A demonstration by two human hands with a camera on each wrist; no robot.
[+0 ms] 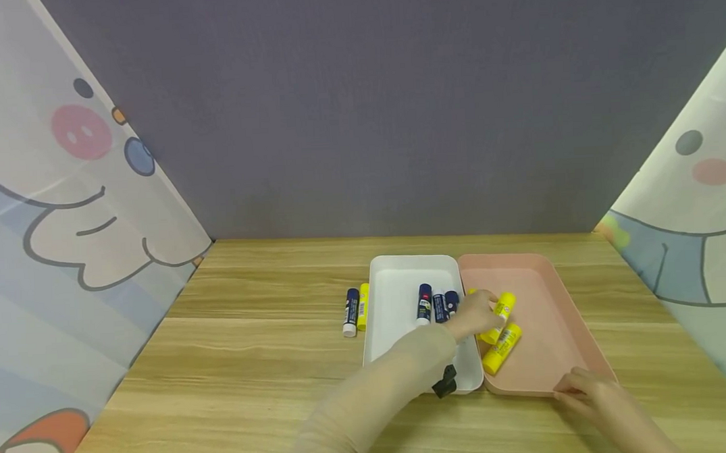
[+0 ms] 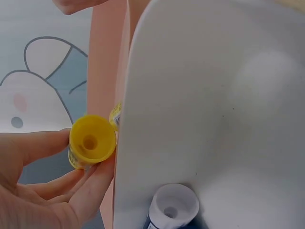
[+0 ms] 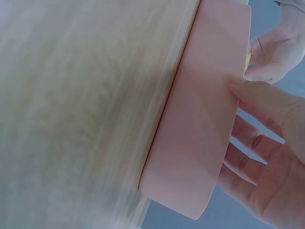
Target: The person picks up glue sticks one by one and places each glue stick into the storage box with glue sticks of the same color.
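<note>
My left hand (image 1: pixel 475 314) reaches over the pink tray's left side and pinches a yellow glue stick (image 2: pixel 91 139) between thumb and fingers. In the left wrist view its round, hollow end faces the camera. Another yellow glue stick (image 1: pixel 501 350) lies in the pink tray (image 1: pixel 542 360), just below the held one, and a bit of yellow shows beyond the hand. At the tray's near right edge, my right hand (image 1: pixel 595 395) holds the rim. Its thumb presses the outer wall (image 3: pixel 200 109), with the fingers over on the inner side.
A white tray (image 1: pixel 394 326) stands against the pink tray's left side and holds several navy glue sticks (image 1: pixel 424 303). To its left, a navy glue stick (image 1: pixel 351 312) and a yellow one (image 1: pixel 363 307) lie on the wooden table (image 1: pixel 253 366). A grey panel (image 1: pixel 358 118) rises behind.
</note>
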